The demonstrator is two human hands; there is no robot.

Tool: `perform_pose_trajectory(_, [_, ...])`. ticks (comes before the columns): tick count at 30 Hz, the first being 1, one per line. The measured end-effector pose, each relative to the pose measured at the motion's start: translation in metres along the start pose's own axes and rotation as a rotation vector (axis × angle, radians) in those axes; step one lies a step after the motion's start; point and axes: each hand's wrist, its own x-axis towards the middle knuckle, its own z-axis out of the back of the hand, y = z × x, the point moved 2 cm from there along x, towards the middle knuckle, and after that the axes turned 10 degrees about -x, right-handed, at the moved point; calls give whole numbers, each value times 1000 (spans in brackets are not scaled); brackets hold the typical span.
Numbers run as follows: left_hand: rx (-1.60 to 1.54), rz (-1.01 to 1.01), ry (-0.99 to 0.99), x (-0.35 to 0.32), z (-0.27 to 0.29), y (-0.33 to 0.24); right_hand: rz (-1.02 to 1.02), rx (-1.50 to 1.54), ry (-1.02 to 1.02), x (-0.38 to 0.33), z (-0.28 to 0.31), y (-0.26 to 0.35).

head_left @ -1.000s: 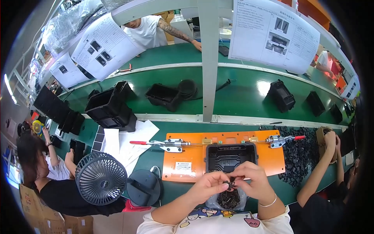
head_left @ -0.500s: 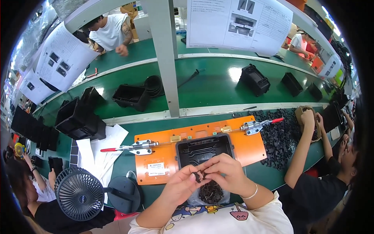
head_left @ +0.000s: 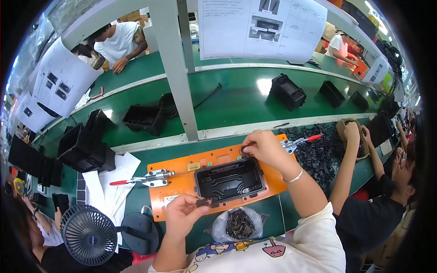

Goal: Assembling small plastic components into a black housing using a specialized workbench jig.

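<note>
A black open plastic box [head_left: 199, 183] sits in an orange fixture plate [head_left: 157, 200] in front of me. At the box's near left corner, my left hand [head_left: 183, 214] pinches a small black plastic part [head_left: 203, 201] between thumb and fingertips. My right hand [head_left: 269, 152] reaches over the far right corner of the box, its fingertips closed on another small dark part [head_left: 246, 153], mostly hidden by the fingers. Close to my body, below the box, lies a clear plastic bag [head_left: 221, 227] of small dark pieces [head_left: 240, 224].
Red-handled toggle clamps [head_left: 157, 178] stand on both ends of the plate. Right of it spreads a heap of small black parts [head_left: 314, 145], where a co-worker's arms [head_left: 353, 154] reach into a cardboard box. A desk fan [head_left: 89, 235], papers [head_left: 107, 186] and black housings [head_left: 84, 148] are at left.
My hands were together above the near edge of the box and have parted. The right moved to the far right corner, the left to the near left corner. The bag is now uncovered.
</note>
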Motion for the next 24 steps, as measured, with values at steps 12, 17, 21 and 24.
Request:
perform_pose_trajectory(12, [-43, -3, -110, 7, 3, -16, 75, -60, -25, 3, -10, -5])
perform_pose_trajectory(17, [20, 3, 8, 12, 9, -2, 99, -39, -110, -4, -13, -7])
perform_pose_trajectory(21, [95, -85, -8, 21, -10, 13, 94, 9, -31, -2, -12, -7])
perform_pose_trajectory(24, [260, -123, 19, 23, -9, 23, 81, 67, 59, 1, -11, -19])
